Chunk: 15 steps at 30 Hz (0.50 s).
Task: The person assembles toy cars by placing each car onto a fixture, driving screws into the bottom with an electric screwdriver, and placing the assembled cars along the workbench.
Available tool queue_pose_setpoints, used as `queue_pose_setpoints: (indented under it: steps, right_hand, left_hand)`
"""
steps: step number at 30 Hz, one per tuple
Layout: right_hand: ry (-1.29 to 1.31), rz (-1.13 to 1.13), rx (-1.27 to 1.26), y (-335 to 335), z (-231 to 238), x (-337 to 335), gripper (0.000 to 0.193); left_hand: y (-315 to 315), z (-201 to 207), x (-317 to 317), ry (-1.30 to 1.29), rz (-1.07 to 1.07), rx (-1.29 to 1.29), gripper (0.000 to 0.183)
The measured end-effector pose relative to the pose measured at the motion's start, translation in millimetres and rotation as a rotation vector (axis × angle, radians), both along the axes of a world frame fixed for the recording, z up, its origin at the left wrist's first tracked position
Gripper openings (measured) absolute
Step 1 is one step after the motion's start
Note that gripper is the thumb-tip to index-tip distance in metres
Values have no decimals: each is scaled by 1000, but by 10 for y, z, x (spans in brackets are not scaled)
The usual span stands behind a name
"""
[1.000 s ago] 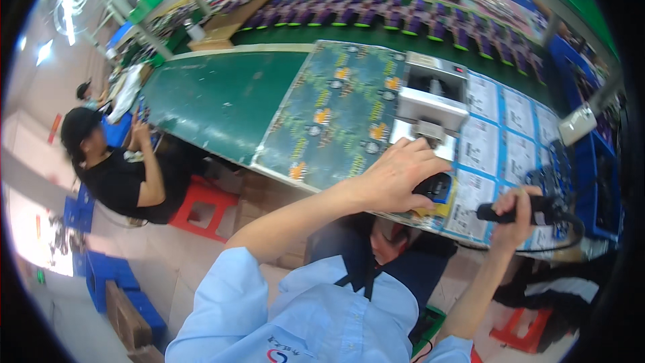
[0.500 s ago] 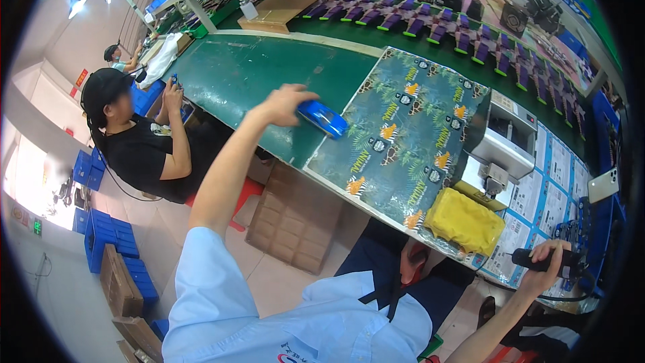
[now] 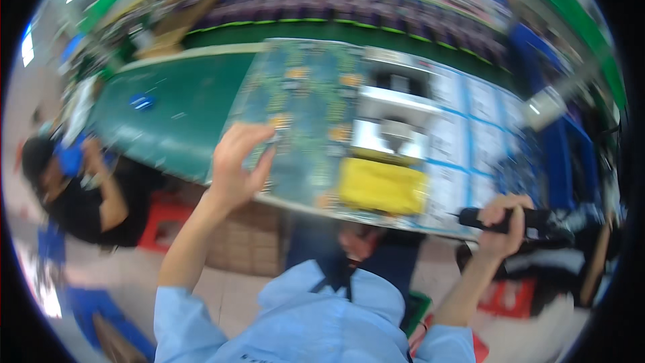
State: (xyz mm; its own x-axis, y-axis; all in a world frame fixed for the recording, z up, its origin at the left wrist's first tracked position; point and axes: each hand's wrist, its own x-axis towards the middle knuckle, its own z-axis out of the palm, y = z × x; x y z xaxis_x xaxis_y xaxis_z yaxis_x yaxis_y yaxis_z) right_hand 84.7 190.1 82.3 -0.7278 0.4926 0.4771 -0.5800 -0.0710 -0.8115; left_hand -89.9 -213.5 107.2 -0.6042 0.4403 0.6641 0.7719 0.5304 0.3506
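My left hand (image 3: 235,165) hovers over the near edge of a mat printed with leaves and animals (image 3: 306,104). Its thumb and fingers are apart, and I see nothing held between them. At the right, my right hand (image 3: 502,225) is wrapped around a black electric screwdriver (image 3: 534,220), its thin tip pointing left. Far off on the green tabletop (image 3: 181,104) lies a blue shiny piece (image 3: 141,101), smeared by motion; it resembles the blue toy car body seen earlier.
Right of the mat stand a silver-white machine (image 3: 393,121) and a yellow block (image 3: 383,186). Beyond them are printed sheets (image 3: 447,141) and clustered blue parts (image 3: 521,171). A conveyor (image 3: 295,30) carries purple pieces behind. A co-worker (image 3: 77,185) sits at left.
My view has swung to the right. My left hand has let go of the blue car body and drawn back over the mat. The right hand still grips the screwdriver.
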Motion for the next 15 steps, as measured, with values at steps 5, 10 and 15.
queue_pose_setpoints:
  steps: [5, 10, 15]
  right_hand:
    - [126, 3, -74, 160, 288, 625, 32]
    - [105, -7, -46, 376, 381, 1156, 37]
    - [65, 51, -74, 603, 423, 1373, 43]
  left_hand:
    - [2132, -154, 622, -132, -674, 77, 28]
    - [4053, -384, 535, 63, -796, -203, 35]
    - [4510, -560, 504, 216, -955, -262, 35]
